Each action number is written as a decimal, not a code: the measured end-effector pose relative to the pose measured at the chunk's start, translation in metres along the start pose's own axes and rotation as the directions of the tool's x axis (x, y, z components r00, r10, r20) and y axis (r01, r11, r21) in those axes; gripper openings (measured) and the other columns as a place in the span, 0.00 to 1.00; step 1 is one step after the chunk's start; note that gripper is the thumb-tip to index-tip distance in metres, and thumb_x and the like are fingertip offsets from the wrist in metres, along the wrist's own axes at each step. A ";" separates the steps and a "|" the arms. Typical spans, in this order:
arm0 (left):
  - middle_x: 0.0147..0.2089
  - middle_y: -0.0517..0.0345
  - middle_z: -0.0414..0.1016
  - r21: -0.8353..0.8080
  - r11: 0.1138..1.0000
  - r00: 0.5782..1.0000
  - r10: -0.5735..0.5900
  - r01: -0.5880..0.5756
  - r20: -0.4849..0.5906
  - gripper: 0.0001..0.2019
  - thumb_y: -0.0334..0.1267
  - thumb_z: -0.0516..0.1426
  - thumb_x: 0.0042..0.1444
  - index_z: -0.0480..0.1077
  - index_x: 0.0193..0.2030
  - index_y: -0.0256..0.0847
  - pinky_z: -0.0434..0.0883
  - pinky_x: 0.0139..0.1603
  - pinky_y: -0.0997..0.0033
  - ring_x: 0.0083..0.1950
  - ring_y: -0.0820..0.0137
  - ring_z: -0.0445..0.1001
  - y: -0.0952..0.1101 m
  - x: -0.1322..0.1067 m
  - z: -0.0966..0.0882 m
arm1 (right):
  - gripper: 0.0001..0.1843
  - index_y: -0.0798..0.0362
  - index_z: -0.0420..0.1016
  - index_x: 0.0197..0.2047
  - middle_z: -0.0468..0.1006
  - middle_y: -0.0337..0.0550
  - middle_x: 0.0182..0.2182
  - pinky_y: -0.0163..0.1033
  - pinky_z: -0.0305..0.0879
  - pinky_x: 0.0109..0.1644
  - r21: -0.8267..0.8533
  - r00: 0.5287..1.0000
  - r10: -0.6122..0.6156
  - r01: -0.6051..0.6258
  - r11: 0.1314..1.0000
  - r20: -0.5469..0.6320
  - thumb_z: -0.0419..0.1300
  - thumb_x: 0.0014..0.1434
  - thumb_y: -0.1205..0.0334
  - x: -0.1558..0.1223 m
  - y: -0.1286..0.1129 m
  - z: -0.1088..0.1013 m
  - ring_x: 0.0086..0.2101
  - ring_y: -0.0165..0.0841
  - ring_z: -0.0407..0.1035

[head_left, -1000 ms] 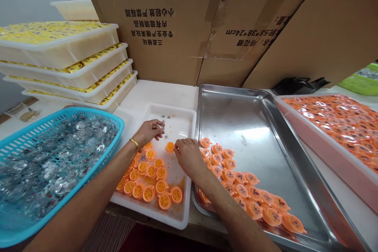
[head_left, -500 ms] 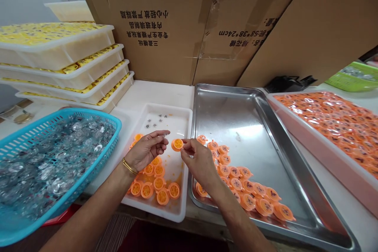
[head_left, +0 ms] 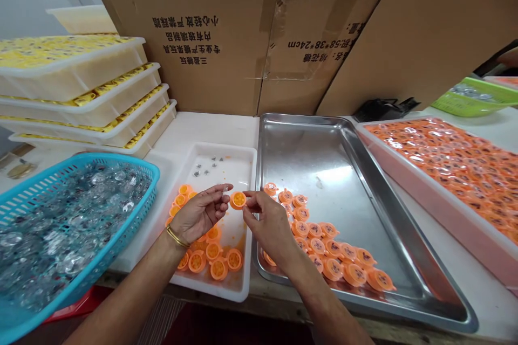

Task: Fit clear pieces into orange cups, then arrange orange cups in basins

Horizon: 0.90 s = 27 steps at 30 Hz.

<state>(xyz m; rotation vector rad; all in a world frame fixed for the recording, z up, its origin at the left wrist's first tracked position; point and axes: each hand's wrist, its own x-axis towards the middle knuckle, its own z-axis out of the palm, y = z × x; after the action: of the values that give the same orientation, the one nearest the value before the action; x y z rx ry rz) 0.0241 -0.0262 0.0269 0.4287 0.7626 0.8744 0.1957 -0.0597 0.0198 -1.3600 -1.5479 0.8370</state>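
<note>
Over the white tray (head_left: pixel 226 146), my right hand (head_left: pixel 270 221) pinches a small round orange cup (head_left: pixel 238 200) with yellow bits inside. Just to its left, my left hand (head_left: pixel 200 213) is palm up and holds a small clear plastic piece (head_left: pixel 226 188) at its fingertips, close to the cup. Fingers partly hide the clear piece. More open orange cups (head_left: pixel 218 268) with yellow bits lie in the tray below. Several small silvery bits (head_left: pixel 197 173) lie at the tray's far end.
A blue basket (head_left: pixel 156 172) of clear plastic pieces (head_left: pixel 101 199) stands at left, before stacked white trays (head_left: pixel 109 78). At right, a steel tray (head_left: pixel 307 151) holds covered orange cups (head_left: pixel 333 269). Beyond are a tray of orange packs (head_left: pixel 445 161), a green basket (head_left: pixel 457 107) and cardboard (head_left: pixel 226 81).
The whole scene has shifted slightly left as the view turned. My left fingertips with the clear piece and the orange cup in my right hand have come a little closer together.
</note>
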 end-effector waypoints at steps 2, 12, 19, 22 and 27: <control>0.32 0.53 0.73 -0.014 1.000 0.999 0.003 -0.004 -0.035 0.11 0.25 0.54 0.56 0.71 0.46 0.30 0.72 0.30 0.83 0.29 0.78 0.72 -0.002 0.000 0.002 | 0.05 0.52 0.67 0.29 0.76 0.47 0.42 0.43 0.71 0.43 0.016 1.000 0.010 -0.010 1.000 -0.002 0.55 0.53 0.71 0.000 0.001 0.000 0.37 0.33 0.73; 0.27 0.57 0.75 0.319 0.904 0.906 0.364 -0.286 -0.219 0.10 0.35 0.64 0.47 0.72 0.35 0.33 0.68 0.22 0.82 0.26 0.75 0.73 -0.022 -0.011 0.032 | 0.05 0.52 0.67 0.28 0.77 0.46 0.40 0.44 0.70 0.42 -0.020 0.998 0.043 -0.044 0.999 -0.041 0.55 0.53 0.71 0.003 0.007 0.002 0.36 0.34 0.72; 0.22 0.58 0.73 0.670 0.686 0.837 0.518 -0.285 -0.174 0.13 0.41 0.62 0.48 0.73 0.36 0.31 0.69 0.20 0.77 0.20 0.74 0.71 -0.030 0.001 0.038 | 0.05 0.52 0.68 0.29 0.77 0.45 0.39 0.41 0.69 0.40 -0.046 0.998 0.055 -0.057 0.997 -0.032 0.56 0.54 0.71 0.002 0.009 0.004 0.32 0.32 0.72; 0.22 0.61 0.70 0.697 0.663 0.837 0.521 -0.273 -0.167 0.15 0.41 0.62 0.48 0.72 0.39 0.32 0.68 0.19 0.77 0.19 0.74 0.70 -0.029 0.007 0.036 | 0.05 0.52 0.69 0.29 0.77 0.43 0.37 0.40 0.68 0.39 -0.049 0.999 0.021 -0.023 0.999 -0.024 0.56 0.54 0.71 0.001 0.012 0.004 0.32 0.31 0.72; 0.22 0.62 0.69 0.715 0.656 0.860 0.486 -0.242 -0.155 0.16 0.42 0.62 0.46 0.72 0.39 0.33 0.68 0.18 0.77 0.20 0.73 0.71 -0.026 0.010 0.034 | 0.06 0.53 0.68 0.29 0.77 0.45 0.38 0.39 0.68 0.38 -0.063 1.000 -0.014 0.012 0.998 -0.026 0.56 0.54 0.72 0.002 0.013 0.005 0.33 0.32 0.72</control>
<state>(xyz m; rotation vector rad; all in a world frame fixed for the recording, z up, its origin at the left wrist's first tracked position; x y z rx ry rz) 0.0672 -0.0343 0.0286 1.1486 1.3578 1.0518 0.1966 -0.0555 0.0062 -1.3993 -1.5729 0.7651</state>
